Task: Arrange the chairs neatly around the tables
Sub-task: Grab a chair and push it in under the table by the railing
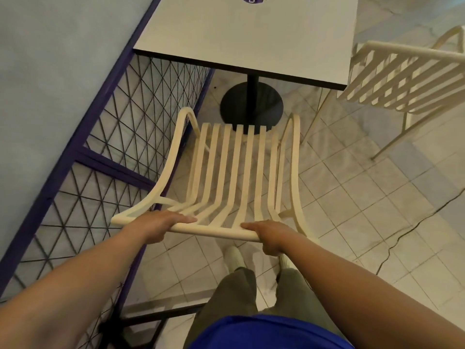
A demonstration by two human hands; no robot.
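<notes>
A cream slatted chair point(234, 170) stands directly in front of me, its seat facing the white square table point(251, 34). My left hand point(161, 224) grips the left part of the chair's top back rail, fingers curled over it. On the right part of the same rail my right hand point(266, 235) holds on the same way. The front of the seat stops short of the table's near edge, above the table's black round pedestal base point(251, 104).
A second cream slatted chair point(407, 79) stands at the table's right side. A purple-framed wire-mesh fence point(120, 137) runs close along the left of the chair and table. Tiled floor point(364, 210) stretches to the right, with a crack. My legs are just behind the chair.
</notes>
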